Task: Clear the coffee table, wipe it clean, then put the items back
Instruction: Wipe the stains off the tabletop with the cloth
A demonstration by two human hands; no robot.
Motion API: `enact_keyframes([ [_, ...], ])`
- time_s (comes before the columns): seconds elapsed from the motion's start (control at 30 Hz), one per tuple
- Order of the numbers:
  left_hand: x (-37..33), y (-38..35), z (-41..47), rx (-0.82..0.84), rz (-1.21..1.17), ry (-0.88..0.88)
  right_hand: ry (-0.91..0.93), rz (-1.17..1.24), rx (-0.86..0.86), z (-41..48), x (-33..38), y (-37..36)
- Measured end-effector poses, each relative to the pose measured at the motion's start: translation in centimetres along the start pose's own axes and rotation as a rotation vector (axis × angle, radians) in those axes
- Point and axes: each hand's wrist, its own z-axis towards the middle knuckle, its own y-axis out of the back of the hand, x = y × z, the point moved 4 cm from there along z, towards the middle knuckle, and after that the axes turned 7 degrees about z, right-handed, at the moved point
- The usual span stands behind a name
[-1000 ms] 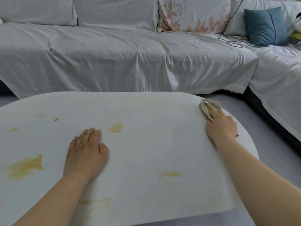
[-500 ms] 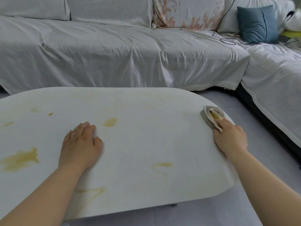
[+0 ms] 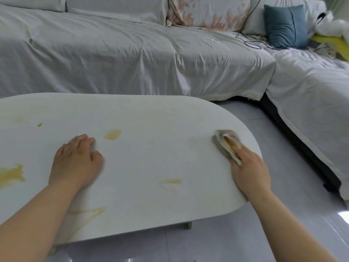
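The bench (image 3: 151,114), a white oval top, carries only a cloth and several yellow-brown stains. The cloth (image 3: 223,143), grey-beige, folded and stained yellow on its upper fold, lies flat at the bench's right end, close to the rounded edge. The right hand (image 3: 249,172) lies palm-down on the near part of the cloth, its fingers (image 3: 240,154) held together and pressing the cloth onto the bench; the fingertips are hidden in the folds. The left hand (image 3: 75,164) rests flat on the bench's middle, empty, its fingers (image 3: 81,141) close together and pointing toward the far edge, thumb out to the side.

One stain (image 3: 113,134) sits just beyond the left hand's fingertips. A larger stain (image 3: 11,173) lies at the bench's left, a faint one (image 3: 171,181) between the two hands nearer the front edge, and thin streaks (image 3: 88,211) by the left forearm.

Beyond the bench stands a sofa (image 3: 132,53) draped in a wrinkled white sheet, running round the corner to the bench's right. On it are a blue cushion (image 3: 285,25), a floral pillow (image 3: 205,12) and a black cable (image 3: 249,41). Grey floor tiles (image 3: 292,148) surround the bench.
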Motion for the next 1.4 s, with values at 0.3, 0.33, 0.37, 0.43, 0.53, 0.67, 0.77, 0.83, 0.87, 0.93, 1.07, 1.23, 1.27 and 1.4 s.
enact_keyframes([
  [0.3,0.0,0.0,0.1,0.007,0.013,-0.004,0.345,0.082,0.110,-9.0,9.9,-3.7],
  [0.33,0.0,0.0,0.1,0.005,0.010,-0.003,0.412,0.041,0.161,-9.6,10.3,-3.8],
  [0.37,0.1,0.0,0.1,0.004,0.006,-0.004,0.453,0.008,0.212,-9.7,10.0,-3.6],
  [0.43,0.0,-0.1,0.1,0.000,-0.002,-0.006,0.424,0.012,0.237,-8.4,7.7,-2.4],
  [0.53,0.1,0.0,0.1,-0.005,-0.008,-0.002,0.145,0.010,0.103,-5.4,3.4,-0.2],
  [0.67,0.1,0.0,0.2,0.004,0.000,-0.004,0.000,-0.004,0.038,-5.5,4.8,-1.5],
  [0.77,0.2,-0.1,0.1,0.007,-0.002,0.000,0.291,0.016,0.110,-8.8,9.7,-3.9],
  [0.83,0.2,-0.2,0.2,0.005,-0.007,0.002,0.433,0.046,0.203,-10.1,10.5,-3.8],
  [0.87,0.2,-0.2,0.3,0.004,-0.009,0.001,0.474,0.040,0.229,-9.8,9.8,-3.6],
  [0.93,0.2,-0.2,0.4,-0.002,-0.015,0.002,0.452,0.023,0.183,-7.7,6.9,-2.2],
  [1.07,0.3,-0.2,0.3,-0.005,-0.015,0.004,-0.044,0.007,0.011,-2.5,0.3,0.5],
  [1.23,0.2,-0.1,0.2,-0.006,-0.016,-0.005,-0.130,-0.002,-0.016,-1.9,4.4,-2.1],
  [1.27,0.2,-0.1,0.2,-0.007,-0.018,-0.006,-0.044,0.017,0.008,-2.5,6.0,-3.2],
  [1.4,0.2,-0.2,0.2,0.001,-0.028,-0.003,0.358,0.019,0.097,-5.9,10.5,-5.0],
])
